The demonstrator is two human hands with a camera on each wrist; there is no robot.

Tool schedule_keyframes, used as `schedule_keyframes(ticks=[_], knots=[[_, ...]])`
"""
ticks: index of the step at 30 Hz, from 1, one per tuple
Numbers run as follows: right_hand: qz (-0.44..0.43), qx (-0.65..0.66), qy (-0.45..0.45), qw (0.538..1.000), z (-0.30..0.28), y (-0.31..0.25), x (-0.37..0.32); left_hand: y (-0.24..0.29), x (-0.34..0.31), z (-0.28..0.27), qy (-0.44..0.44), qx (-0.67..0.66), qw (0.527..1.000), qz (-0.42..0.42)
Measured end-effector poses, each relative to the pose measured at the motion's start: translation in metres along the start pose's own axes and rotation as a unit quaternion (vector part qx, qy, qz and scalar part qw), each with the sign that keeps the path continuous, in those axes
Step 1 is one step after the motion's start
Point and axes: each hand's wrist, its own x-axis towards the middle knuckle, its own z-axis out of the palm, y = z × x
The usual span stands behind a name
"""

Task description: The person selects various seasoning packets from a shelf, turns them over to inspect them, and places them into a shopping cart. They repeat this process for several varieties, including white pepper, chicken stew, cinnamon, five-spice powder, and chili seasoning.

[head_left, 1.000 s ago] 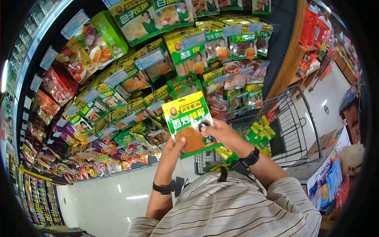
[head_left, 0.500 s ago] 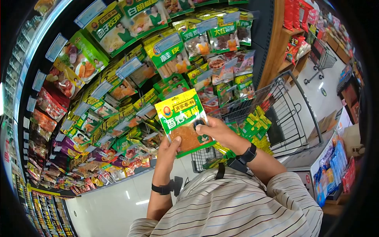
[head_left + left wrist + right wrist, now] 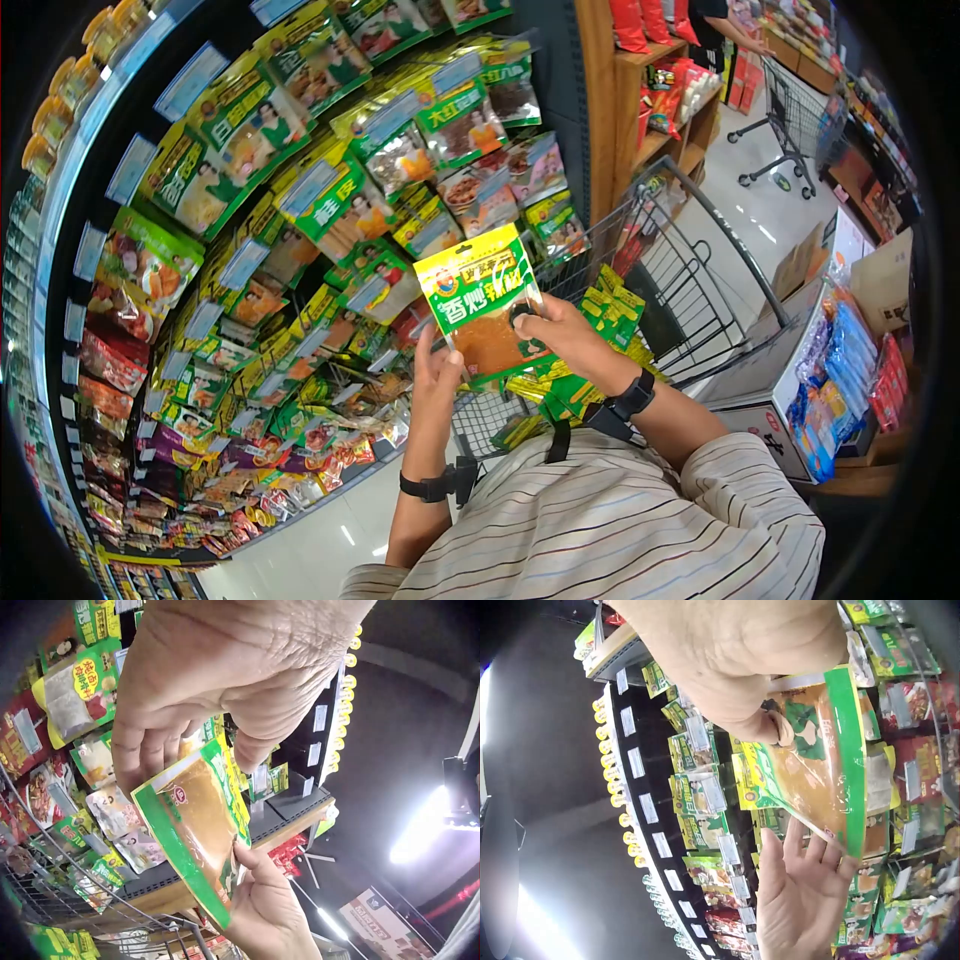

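Note:
A flat yellow-and-green spice packet [image 3: 475, 335] with orange-brown powder behind its clear front is held up before the shirt. My right hand [image 3: 570, 340] pinches its right side, the thumb pressed on the front. At the lower left edge is my left hand [image 3: 432, 372], its thumb lifted off the front. In the right wrist view the left hand's fingers [image 3: 821, 859] reach behind the packet's edge, fairly straight. The left wrist view shows the left hand [image 3: 232, 667] over the packet [image 3: 191, 817], with the right thumb [image 3: 259, 862] on the far side.
Hanging spice packets [image 3: 340, 205] fill the shelf rack ahead and left. A shopping cart [image 3: 742, 248] stands close on the right, with several green-and-yellow packets [image 3: 612, 312] in it. Beyond are another cart [image 3: 790, 125] and a person [image 3: 715, 35]. A box [image 3: 750, 435] stands lower right.
The left thumb has lifted off the packet's front and the left fingers have loosened. The right hand keeps its pinch. The head view has turned right, so the shelf shifts left.

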Motion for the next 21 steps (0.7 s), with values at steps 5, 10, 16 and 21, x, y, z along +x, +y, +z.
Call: schedule_keyframes(ticks=[5, 10, 16, 21], knots=[[0.019, -0.006, 0.018, 1.0, -0.047, -0.003, -0.005, -0.006, 0.015, 0.036, -0.016, 0.027, 1.0, -0.004], [0.018, 0.006, 0.028, 0.999, -0.079, -0.015, -0.011, -0.013, 0.03, 0.067, -0.049, 0.037, 0.998, -0.032], [0.032, 0.032, 0.057, 0.997, -0.104, -0.031, -0.014, -0.009, 0.039, 0.108, -0.07, 0.025, 0.997, -0.036], [0.044, 0.032, 0.058, 0.997, -0.125, -0.028, -0.009, -0.011, 0.047, 0.123, -0.076, 0.046, 0.995, -0.053]])
